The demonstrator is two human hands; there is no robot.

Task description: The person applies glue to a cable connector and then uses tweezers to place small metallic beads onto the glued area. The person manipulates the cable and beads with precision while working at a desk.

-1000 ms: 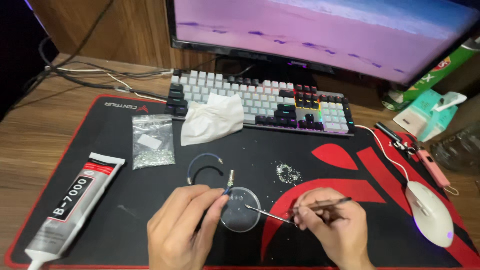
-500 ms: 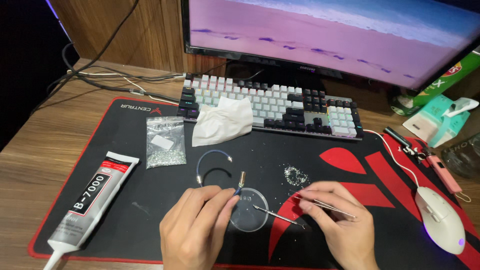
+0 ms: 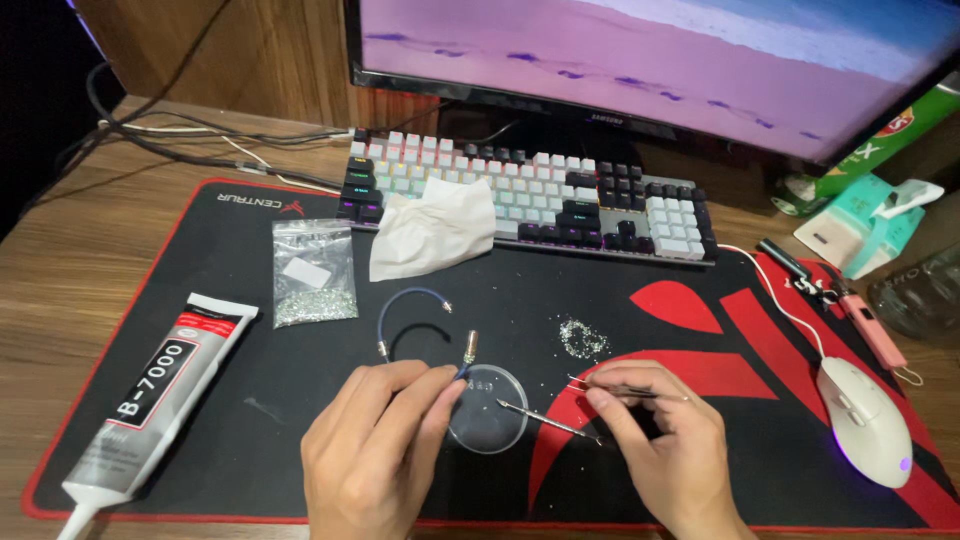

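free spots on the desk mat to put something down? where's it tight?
Bare mat between the glue tube and the left hand, and between the keyboard and the rhinestone pile. Also the red area between the right hand and mouse. Crowded: around the clear dish, cord loop, tweezers.

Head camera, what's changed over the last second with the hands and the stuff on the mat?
Little has changed. The right hand turned its tweezers, tips now pointing left. The left hand still pinches the gold-tipped piece over the clear dish. Blue cord, glue tube and mouse lie as before; only the view shifted.
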